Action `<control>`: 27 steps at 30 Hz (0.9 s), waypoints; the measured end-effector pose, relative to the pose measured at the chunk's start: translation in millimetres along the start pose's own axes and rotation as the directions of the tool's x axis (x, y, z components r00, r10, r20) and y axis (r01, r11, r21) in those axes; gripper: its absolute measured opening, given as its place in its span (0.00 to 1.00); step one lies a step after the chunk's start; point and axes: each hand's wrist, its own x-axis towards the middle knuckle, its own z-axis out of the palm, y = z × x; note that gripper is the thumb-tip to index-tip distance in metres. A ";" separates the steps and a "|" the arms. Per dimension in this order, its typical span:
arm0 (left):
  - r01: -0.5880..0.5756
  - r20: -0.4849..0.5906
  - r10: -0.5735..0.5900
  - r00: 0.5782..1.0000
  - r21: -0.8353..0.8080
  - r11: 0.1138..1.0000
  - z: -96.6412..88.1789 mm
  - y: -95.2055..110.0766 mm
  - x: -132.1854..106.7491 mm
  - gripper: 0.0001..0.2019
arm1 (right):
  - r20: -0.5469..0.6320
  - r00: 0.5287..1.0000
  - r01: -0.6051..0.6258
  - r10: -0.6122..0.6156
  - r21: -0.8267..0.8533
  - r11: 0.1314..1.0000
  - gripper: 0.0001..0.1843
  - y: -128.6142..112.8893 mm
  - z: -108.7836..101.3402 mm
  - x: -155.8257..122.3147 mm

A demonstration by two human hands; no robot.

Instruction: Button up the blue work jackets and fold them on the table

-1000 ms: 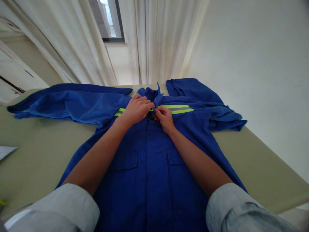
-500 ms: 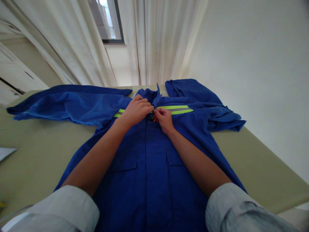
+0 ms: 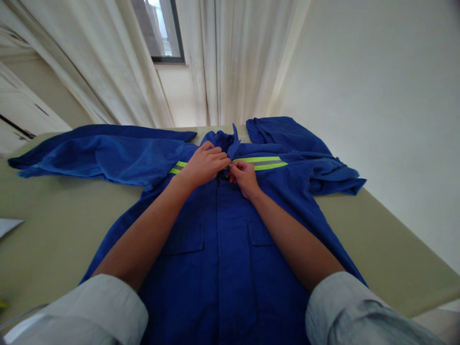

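Observation:
A blue work jacket (image 3: 235,268) with a yellow-green and grey reflective stripe (image 3: 268,163) across the chest lies front up, collar (image 3: 224,139) at the far end. Its sleeves spread to both sides. At the upper front opening, just below the collar, my left hand (image 3: 206,163) is closed with its fingertips pinching the placket edge. Close against it, my right hand (image 3: 244,176) also pinches the placket from the right. The fingertips of both hands nearly meet. Whatever small fastener may sit between them is hidden. Two flapped pockets (image 3: 185,238) show lower down the front.
The jacket rests on an olive-green table (image 3: 391,249). Cream curtains (image 3: 247,62) and a window (image 3: 160,31) stand behind it, with a pale wall (image 3: 377,86) at the right. A white sheet (image 3: 9,226) lies at the left edge, near a cable (image 3: 25,314).
Both hands stay at the same spot on the placket. Only slight finger movement shows, with the left fingertips shifting a little to the right.

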 end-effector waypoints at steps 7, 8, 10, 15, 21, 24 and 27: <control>-0.001 0.064 0.003 0.998 -0.028 1.000 6.1 1.8 0.3 0.08 | -0.045 0.997 0.041 -0.056 -0.288 0.957 0.11 4.5 3.6 -1.2; 0.004 0.071 -0.002 0.997 -0.029 1.000 6.2 1.8 0.1 0.08 | -0.035 0.997 0.052 -0.066 -0.298 0.953 0.11 4.5 3.1 -1.0; 0.020 0.083 -0.018 0.996 -0.029 0.999 5.2 1.0 -0.5 0.08 | -0.011 0.997 0.076 -0.082 -0.272 0.959 0.12 4.0 1.9 -0.7; 0.078 0.096 -0.073 0.993 -0.052 0.996 1.6 -1.6 -2.6 0.05 | -0.016 0.995 0.090 -0.094 -0.185 0.979 0.14 3.1 1.1 -1.6; 0.089 0.127 -0.080 0.989 -0.063 0.994 8.2 2.0 -2.8 0.05 | -0.030 0.982 0.149 -0.185 -0.470 0.870 0.09 4.5 5.5 -3.4; 0.067 0.131 -0.060 0.989 -0.048 0.997 12.8 4.8 -2.9 0.06 | 0.006 0.975 0.164 -0.223 -0.696 0.699 0.08 2.0 8.6 -7.0; 0.044 0.130 -0.040 0.991 -0.030 0.999 15.5 6.1 -2.9 0.08 | 0.058 0.976 0.171 -0.211 -0.802 0.572 0.08 -0.5 9.8 -9.6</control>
